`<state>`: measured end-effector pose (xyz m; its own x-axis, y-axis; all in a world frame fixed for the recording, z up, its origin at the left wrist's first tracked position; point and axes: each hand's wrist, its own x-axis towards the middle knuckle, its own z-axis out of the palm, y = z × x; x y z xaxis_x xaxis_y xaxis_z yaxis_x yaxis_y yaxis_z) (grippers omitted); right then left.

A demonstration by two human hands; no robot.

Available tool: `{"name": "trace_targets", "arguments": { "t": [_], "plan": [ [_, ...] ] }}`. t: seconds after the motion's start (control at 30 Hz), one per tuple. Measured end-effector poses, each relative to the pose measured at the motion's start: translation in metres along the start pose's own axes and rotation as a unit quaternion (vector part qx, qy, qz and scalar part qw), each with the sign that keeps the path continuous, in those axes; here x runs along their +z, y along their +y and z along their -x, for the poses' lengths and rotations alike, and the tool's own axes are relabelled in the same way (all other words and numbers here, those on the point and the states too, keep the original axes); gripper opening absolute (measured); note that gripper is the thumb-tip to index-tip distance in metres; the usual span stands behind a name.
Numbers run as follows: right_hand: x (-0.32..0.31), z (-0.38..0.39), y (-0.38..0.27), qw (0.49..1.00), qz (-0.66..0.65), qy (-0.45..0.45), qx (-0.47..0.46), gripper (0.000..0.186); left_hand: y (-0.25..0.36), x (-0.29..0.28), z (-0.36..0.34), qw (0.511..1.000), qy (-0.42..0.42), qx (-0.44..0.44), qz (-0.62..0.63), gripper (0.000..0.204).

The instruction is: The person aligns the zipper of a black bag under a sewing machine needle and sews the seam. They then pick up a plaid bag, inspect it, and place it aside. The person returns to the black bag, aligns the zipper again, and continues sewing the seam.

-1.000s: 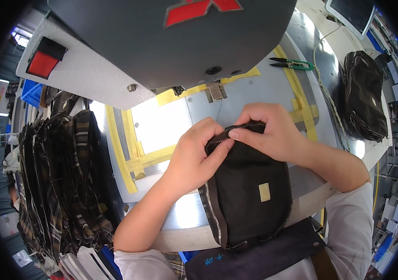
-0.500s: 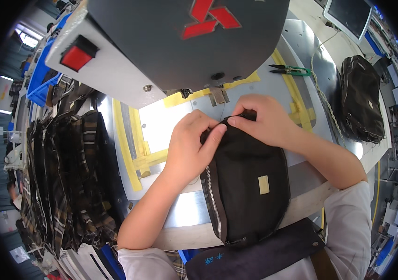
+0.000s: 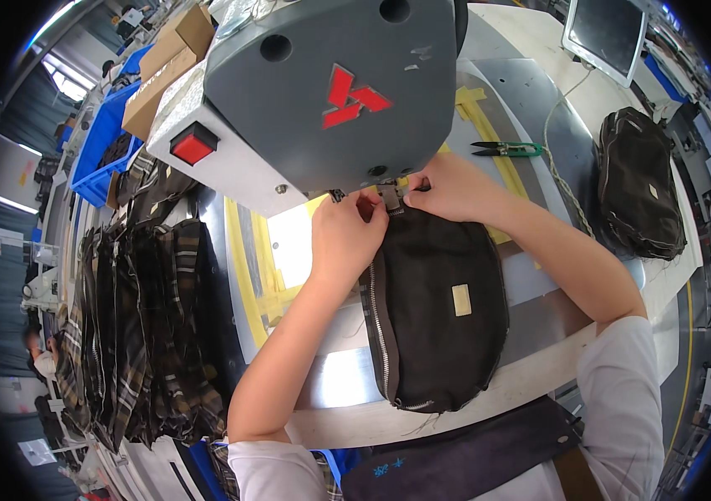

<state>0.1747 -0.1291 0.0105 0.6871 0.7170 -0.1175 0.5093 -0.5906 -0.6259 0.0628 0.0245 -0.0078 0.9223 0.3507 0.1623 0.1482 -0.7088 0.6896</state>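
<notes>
A dark zippered fabric bag with a small pale label lies on the metal work plate, its far end under the head of a grey sewing machine. My left hand pinches the far left edge of the bag beside the presser foot. My right hand pinches the far edge just right of the foot. A silver zipper runs down the bag's left side. The needle is hidden beneath the machine head.
Plaid and black fabric pieces hang in a heap at the left. Green-handled thread snips lie on the right, near a second dark bag. A blue crate, a cardboard box and a screen stand farther back.
Both hands have carried the bag's far edge forward to the presser foot. My hands have spread slightly apart. The view has shifted, showing more of the machine's top and the cardboard box.
</notes>
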Motion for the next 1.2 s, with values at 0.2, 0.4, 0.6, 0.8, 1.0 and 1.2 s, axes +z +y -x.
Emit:
{"name": "trace_targets", "arguments": {
  "t": [0.2,0.4,0.6,0.8,1.0,1.2],
  "plan": [
    [0.013,-0.023,0.02,0.998,-0.037,0.033,-0.039,0.02,-0.002,0.003,-0.009,1.0,-0.006,-0.014,-0.014,0.019],
    [0.006,-0.02,0.013,0.998,-0.032,0.035,-0.047,0.02,-0.003,0.001,-0.012,1.0,-0.013,-0.008,-0.016,0.019],
    [0.007,-0.013,0.008,0.996,-0.019,0.061,-0.056,0.021,-0.005,-0.011,-0.003,0.993,-0.059,0.098,-0.008,0.016],
    [0.005,-0.015,0.012,0.997,0.002,0.027,-0.065,0.022,-0.005,-0.015,0.001,0.961,-0.047,0.26,-0.085,0.022],
    [-0.001,-0.013,0.006,0.999,-0.004,-0.004,-0.04,0.021,0.0,-0.014,0.0,0.966,-0.05,0.246,-0.068,0.024],
    [-0.006,-0.012,0.003,0.999,-0.008,-0.027,-0.028,0.019,-0.001,-0.012,0.001,0.972,-0.047,0.223,-0.062,0.026]
  ]
}}
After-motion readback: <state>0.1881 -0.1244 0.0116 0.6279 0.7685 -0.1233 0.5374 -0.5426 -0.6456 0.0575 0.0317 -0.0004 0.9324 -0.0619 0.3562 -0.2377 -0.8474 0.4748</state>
